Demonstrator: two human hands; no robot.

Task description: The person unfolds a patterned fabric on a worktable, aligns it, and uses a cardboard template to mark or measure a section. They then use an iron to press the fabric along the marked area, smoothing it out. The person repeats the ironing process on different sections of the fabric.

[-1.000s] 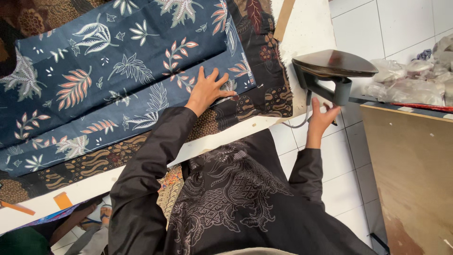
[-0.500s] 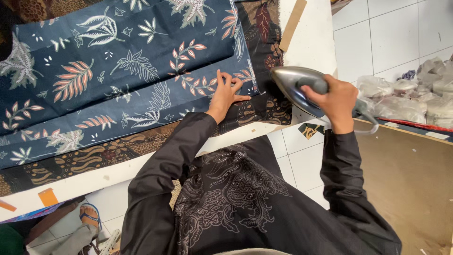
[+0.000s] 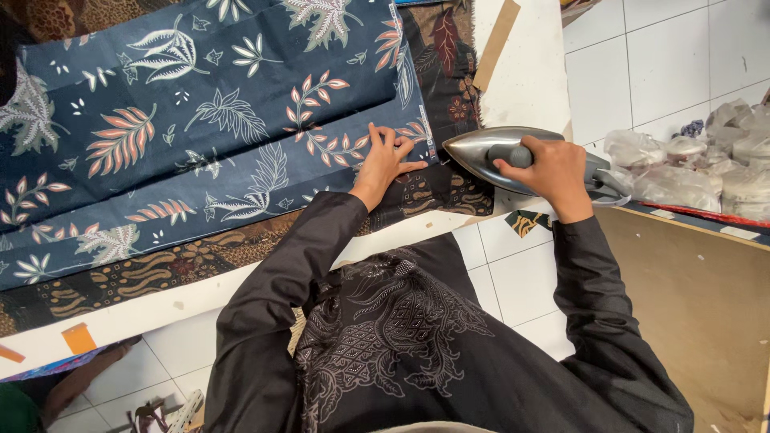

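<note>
Moved since a moment ago: right hand has carried the iron further in from the side, so its pointed nose now sits just beside the left hand's fingertips; a second back it stood upright off the table's edge.
Left hand: left hand lies flat, fingers spread, palm down on the folded edge of the navy leaf-print cloth, pinning it.
Right hand: closed round the iron's dark handle, knuckles up, wrist straight.
Iron: silver-bodied, nose pointing toward the left hand, over the brown patterned cloth that shows beyond the navy edge; whether the sole already touches, I cannot tell from here.
Cloth: navy piece lies folded in long bands, stretching away from the left hand across the white table; its end is right under that hand's fingers.
Near the right hand: heap of clear plastic bags just beyond the iron's heel, on a brown board above the tiled floor.
Step in hand: looks like the start of pressing the fold, iron brought to the cloth's end while the other hand holds it taut.
Next move calls for: my guess is the flat hand must clear the iron's path or slide ahead of it, since fingertips and hot nose are very close; the iron needs to go squarely along the fold, not across it.
</note>
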